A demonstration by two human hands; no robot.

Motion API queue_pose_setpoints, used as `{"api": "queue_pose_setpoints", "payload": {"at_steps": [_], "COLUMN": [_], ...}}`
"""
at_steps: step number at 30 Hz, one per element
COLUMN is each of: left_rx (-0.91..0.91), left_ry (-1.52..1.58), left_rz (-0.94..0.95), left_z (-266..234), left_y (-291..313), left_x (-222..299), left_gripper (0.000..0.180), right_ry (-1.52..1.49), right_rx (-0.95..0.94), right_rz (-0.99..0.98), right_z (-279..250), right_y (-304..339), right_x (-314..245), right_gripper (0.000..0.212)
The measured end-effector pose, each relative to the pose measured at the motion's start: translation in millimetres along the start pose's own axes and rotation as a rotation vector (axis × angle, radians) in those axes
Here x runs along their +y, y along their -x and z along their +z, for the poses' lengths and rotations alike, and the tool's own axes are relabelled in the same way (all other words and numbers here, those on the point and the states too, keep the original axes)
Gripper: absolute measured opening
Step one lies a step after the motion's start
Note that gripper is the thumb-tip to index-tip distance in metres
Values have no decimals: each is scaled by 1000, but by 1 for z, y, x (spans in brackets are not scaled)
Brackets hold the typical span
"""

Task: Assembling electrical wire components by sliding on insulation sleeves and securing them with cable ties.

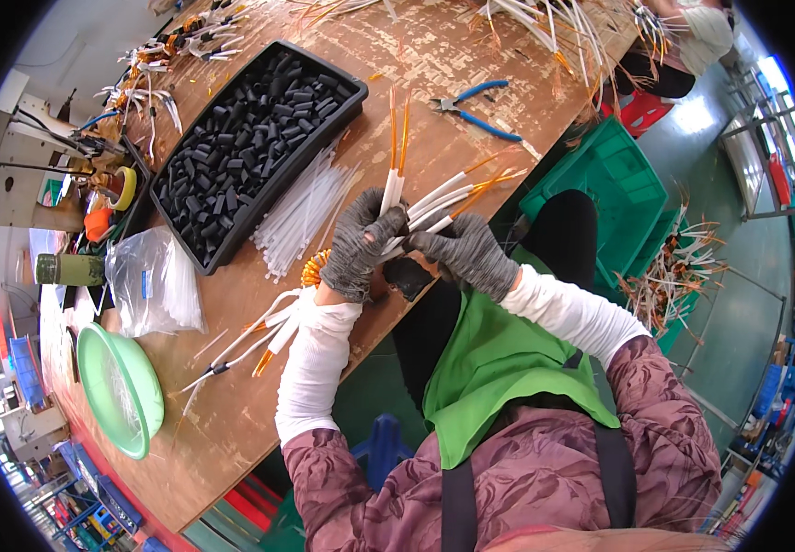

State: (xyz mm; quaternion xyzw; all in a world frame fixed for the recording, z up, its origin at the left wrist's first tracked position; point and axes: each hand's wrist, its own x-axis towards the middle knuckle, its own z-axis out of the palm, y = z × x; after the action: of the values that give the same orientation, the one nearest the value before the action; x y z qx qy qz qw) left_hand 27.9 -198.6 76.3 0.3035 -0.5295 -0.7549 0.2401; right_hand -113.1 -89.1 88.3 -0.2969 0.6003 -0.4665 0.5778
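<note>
Grey work gloves cover both of my hands at the table's near edge. My left hand [358, 247] is closed round a wire harness [432, 202], whose white-sleeved leads end in orange and bare copper strands. Two of its leads stand up above the left fingers; the others fan toward the upper right. My right hand [473, 256] pinches the same harness at the lower side of the fan. Beside the left wrist shows a coiled orange part [316, 269], with more white-sleeved ends [273, 328] lying beyond the wrist. A dark piece [408, 278] lies below the hands; its kind is unclear.
A black tray [358, 109] holds many black cylinders, with white cable ties [301, 213] alongside. Blue-handled cutters [488, 88], a plastic bag [154, 287] and a green basin [151, 382] are on the table. Right stand green crates [600, 175] and wire bundles [678, 271]; another person [697, 32] sits beyond.
</note>
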Motion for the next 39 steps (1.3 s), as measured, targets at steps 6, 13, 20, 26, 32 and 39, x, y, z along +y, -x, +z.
{"api": "queue_pose_setpoints", "payload": {"at_steps": [6,13,20,26,32,39], "left_rx": [7,34,16,24,17,24], "left_ry": [-1,36,139,111,116,106], "left_rz": [1,-47,-16,-56,-93,-103], "left_z": [-2,8,4,6,5,7], "left_y": [0,4,6,9,10,9], "left_x": [1,9,2,9,11,12], "left_gripper": [23,28,26,31,33,31], "right_ry": [-112,50,-310,-378,-415,-283], "right_rx": [12,-183,406,406,396,398], "right_rz": [158,-201,-342,-257,-270,-378], "right_z": [28,-12,-51,-58,-55,-47], "right_y": [8,19,-75,-101,-99,-92], "right_x": [-6,-49,-139,-149,-153,-154], "right_gripper": [26,32,34,34,33,31]}}
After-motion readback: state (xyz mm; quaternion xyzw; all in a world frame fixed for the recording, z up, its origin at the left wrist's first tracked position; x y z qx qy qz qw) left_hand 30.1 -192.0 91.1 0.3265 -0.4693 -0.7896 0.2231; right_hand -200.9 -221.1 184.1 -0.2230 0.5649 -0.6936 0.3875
